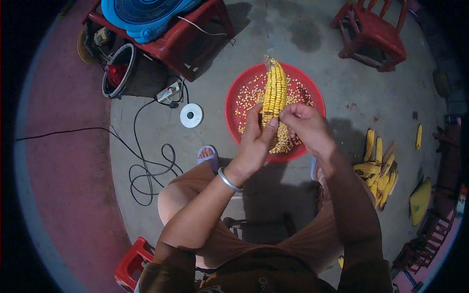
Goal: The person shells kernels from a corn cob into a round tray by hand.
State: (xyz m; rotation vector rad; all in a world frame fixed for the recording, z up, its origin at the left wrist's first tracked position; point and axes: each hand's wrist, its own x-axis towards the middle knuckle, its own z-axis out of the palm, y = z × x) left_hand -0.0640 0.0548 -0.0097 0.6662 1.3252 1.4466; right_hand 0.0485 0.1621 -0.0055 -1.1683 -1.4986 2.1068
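A yellow ear of corn (274,88) stands out over a round red basin (234,80), its brownish tip pointing away from me. Around its lower part my left hand (258,132) is closed, with the thumb on the kernels. My right hand (304,121) touches the right side of the same ear with thumb and bent fingers; whether it grips anything is hidden. Loose corn kernels (284,141) lie in the basin, heaped thickest near its lower edge. A small dark gap shows in the kernel rows beside my left thumb.
Several corn ears (381,175) lie piled on the floor at right, one more (418,136) farther out. A red chair (381,31) is at upper right. At left are a red table (176,44), a bucket (146,75), a power strip (169,92), looped black cable (146,164) and a red stool (128,267).
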